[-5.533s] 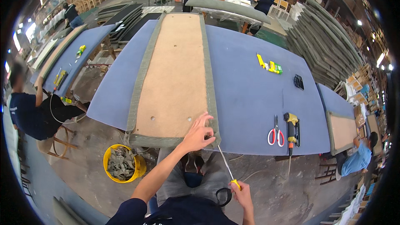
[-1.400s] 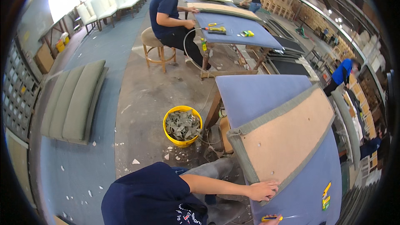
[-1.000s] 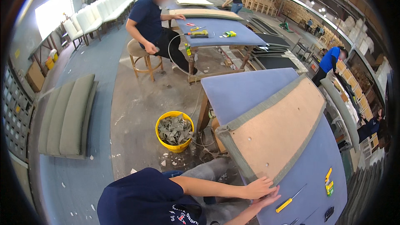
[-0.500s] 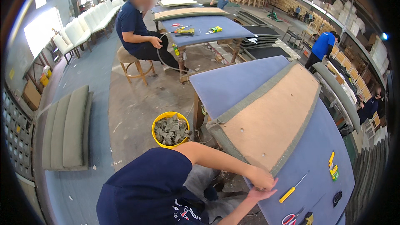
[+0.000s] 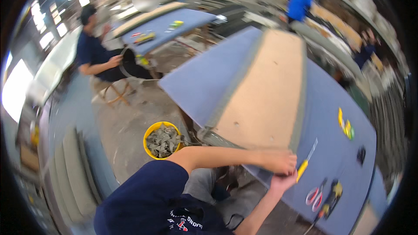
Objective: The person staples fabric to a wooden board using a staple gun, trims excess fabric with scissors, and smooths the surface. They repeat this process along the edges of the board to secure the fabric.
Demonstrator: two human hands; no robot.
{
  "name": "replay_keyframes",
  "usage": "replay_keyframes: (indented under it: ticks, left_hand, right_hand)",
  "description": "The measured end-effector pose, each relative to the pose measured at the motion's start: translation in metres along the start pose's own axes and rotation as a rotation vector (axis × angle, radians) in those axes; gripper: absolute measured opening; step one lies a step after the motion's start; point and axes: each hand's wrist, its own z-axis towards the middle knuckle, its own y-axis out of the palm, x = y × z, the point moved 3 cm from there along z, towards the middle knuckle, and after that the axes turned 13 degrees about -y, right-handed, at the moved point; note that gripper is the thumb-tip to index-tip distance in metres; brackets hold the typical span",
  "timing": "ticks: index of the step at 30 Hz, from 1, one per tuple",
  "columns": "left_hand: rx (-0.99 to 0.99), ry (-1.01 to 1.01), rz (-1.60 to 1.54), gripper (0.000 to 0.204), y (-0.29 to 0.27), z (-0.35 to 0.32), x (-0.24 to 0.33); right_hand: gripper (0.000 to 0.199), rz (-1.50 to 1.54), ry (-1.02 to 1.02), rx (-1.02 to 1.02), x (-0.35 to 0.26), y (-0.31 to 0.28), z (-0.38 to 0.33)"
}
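Note:
A long board panel, bare tan on top with grey-green fabric wrapped round its edges, lies across the blue padded table. At its near corner my left hand is closed, knuckles up. Just below it my right hand is also closed, close against the left. What the fingers hold is hidden and blurred by motion. A yellow-handled tool with a thin metal shaft lies beside my right hand; I cannot tell whether they touch.
Red-handled scissors, a yellow-and-black tool, a yellow cutter with a small box and a black item lie on the table's right. A yellow bucket of fabric scraps stands left. A seated person works beyond.
The view has turned, shifting the seated person and bucket leftward in the picture. My hands remain together at the panel's near corner; my right hand now appears closed and nearer the yellow handle.

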Motion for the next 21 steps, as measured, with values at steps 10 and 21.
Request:
replay_keyframes:
  ticks: [10, 21]
  left_hand:
    - [-0.214, -0.348, -0.235, 0.016, 0.033, -0.006, -0.014]
    - [-0.168, -0.263, -0.451, 0.022, 0.041, -0.025, -0.029]
  right_hand:
    - [0.03, -0.657, -0.562, 0.051, 0.004, -0.07, -0.033]
    - [0.019, -0.917, -0.602, -0.154, -0.011, -0.063, -0.017]
